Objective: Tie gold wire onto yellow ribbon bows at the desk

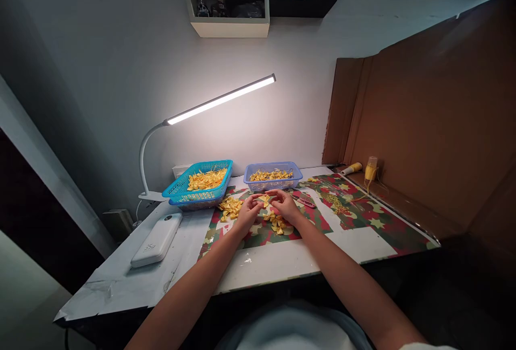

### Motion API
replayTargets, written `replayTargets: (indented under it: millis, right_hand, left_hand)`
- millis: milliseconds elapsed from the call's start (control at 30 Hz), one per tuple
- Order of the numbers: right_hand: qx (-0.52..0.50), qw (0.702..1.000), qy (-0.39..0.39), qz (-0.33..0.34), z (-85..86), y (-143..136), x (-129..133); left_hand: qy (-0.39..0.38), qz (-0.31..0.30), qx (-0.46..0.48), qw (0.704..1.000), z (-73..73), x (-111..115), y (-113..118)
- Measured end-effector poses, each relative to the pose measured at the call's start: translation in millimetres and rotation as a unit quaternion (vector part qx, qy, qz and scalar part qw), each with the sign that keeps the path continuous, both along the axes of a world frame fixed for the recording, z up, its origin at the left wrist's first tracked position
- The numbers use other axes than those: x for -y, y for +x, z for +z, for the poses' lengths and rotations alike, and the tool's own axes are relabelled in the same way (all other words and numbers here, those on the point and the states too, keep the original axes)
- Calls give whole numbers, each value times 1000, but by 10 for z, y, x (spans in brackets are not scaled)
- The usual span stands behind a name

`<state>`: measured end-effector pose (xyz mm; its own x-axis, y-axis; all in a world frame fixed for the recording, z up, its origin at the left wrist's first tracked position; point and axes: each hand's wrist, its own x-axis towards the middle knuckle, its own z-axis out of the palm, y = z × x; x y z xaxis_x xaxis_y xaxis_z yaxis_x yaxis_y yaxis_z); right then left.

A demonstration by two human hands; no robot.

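My left hand (249,213) and my right hand (286,206) meet over the patterned sheet, fingers closed at the tips. Between them is a small yellow folded piece (264,199), like a ribbon bow, pinched from both sides. A heap of similar yellow pieces (230,208) lies left of my left hand. Another pile of yellow pieces (279,224) sits just below my right hand. Beside that hand, to the right, rests a pink-handled tool (304,201), perhaps small scissors or a cutter.
A blue basket (171,191) and a lilac basket (296,179) of yellow pieces stand at the back. Left are a white power bank (157,240) and a lit lamp (221,100). Right lie small yellowish bits (336,205), a yellow glue bottle-like object (371,169) and a cardboard wall (423,108).
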<state>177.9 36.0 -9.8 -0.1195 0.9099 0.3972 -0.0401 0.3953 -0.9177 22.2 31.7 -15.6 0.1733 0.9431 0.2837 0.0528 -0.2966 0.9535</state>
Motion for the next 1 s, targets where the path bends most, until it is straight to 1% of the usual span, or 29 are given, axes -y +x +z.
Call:
replayTargets:
  millis: [67, 133, 233, 267, 300, 400, 600, 667, 767, 1000]
  right_hand:
    - [71, 996, 57, -25, -6, 8, 1]
    - [114, 989, 82, -42, -20, 12, -7]
    - [126, 989, 61, -44, -53, 10, -32]
    - [127, 990, 51, -40, -64, 9, -40]
    - [128, 990, 45, -37, -73, 8, -47]
    - [134, 989, 46, -33, -85, 8, -56]
    - [163, 985, 32, -46, -67, 10, -41]
    - [175, 983, 27, -45, -61, 11, -28]
    - [188, 981, 16, -35, -52, 12, -6]
    - [239, 970, 38, -33, -62, 27, 12]
  left_hand:
    - [-12, -18, -14, 1000, -6, -2, 0]
    - [1, 0, -33, 999, -14, -18, -5]
    - [79, 67, -77, 992, 0, -39, -33]
    - [110, 78, -95, 986, 14, -39, -48]
    - [141, 76, -116, 980, 32, -34, -66]
    - [213, 48, -185, 958, 89, -4, -122]
    - [311, 45, -327, 891, 145, 26, -209]
    - [325, 43, -350, 878, 152, 25, -225]
    - [327, 40, -372, 868, 159, 23, -231]
    - [315, 4, -395, 863, 161, 35, -204]
